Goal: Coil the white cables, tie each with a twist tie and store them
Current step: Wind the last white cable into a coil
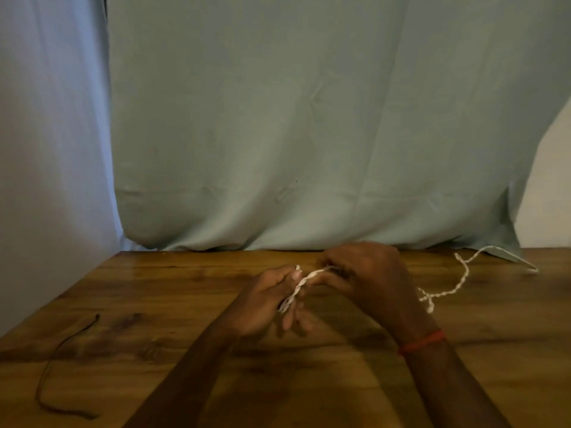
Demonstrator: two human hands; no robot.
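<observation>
Right hand (367, 273) covers the far end of the twisted white cable (301, 284); grip there unreadable. Cable's near end blurs among left hand (272, 301) fingers. Both forearms cut by bottom edge. Desk (185, 304) runs off the bottom, left and right edges.

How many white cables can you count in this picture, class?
2. One twisted white cable is held between the left hand and right hand; another white cable lies on the brown wooden table, far right. None seems hidden.
</observation>
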